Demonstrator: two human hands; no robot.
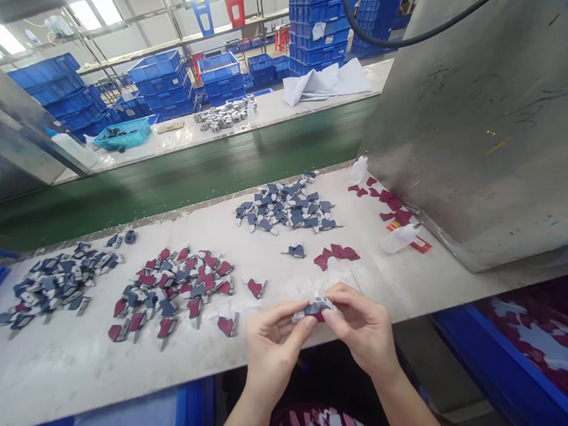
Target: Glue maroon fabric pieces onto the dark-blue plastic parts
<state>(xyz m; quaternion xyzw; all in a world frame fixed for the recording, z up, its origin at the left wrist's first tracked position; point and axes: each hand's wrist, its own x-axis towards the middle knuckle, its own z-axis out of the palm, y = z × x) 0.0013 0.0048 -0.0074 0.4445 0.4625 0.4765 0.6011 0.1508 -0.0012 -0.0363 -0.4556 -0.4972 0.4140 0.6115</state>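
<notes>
Both hands meet at the table's front edge around one small grey part [317,309] with dark blue and maroon on it. My left hand [275,344] pinches its left end between thumb and fingers. On the other end, my right hand [363,329] grips it, the thumb on the maroon area. Just beyond the hands lie maroon pieces [337,254] and a single blue-grey part [296,251]. A maroon-faced part [256,287] rests to the left, beside a pile of maroon and blue parts [170,287]. Farther back is a blue-grey pile [283,206].
Another blue-grey pile [59,281] covers the table's far left. A metal panel [496,119] stands at the right, near scattered maroon pieces [390,199] and a clear plastic bag [398,239]. Beyond the table runs a green belt [184,172]. Blue bins [519,364] sit below the front edge.
</notes>
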